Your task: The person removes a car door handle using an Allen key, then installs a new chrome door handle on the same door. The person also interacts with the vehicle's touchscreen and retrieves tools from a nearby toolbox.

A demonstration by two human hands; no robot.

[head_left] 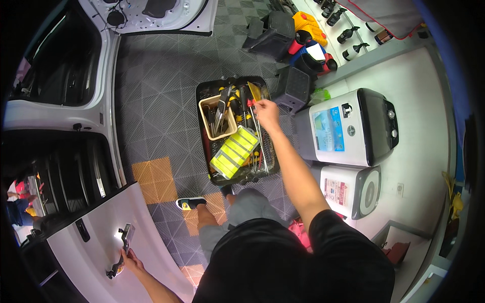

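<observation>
Over the far right part of a black tool tray (pixel 201 146), my right hand (pixel 267 112) is closed in a pinch at a small red handle (pixel 250 103). Long thin metal rods run from beside it toward the near end. My left hand (pixel 132 261) is closed on a long silver-and-black piece (pixel 129 234) in front of the pale car door panel (pixel 96 242); its exact kind is unclear, and a bright glint shows on it. In the tray lie a beige basket (pixel 202 113) of hand tools, a yellow-green case (pixel 234 153) with grey stripes, and several black-and-yellow handled tools.
Open car doors and the car body (pixel 112 106) stand on my left. To the right are two white-and-dark machines (pixel 348 126) (pixel 348 189), black plastic steps (pixel 293 87) and a yellow jug (pixel 309 26). Spray bottles (pixel 353 50) line a shelf. Grey and orange tiles (pixel 151 179) cover the floor.
</observation>
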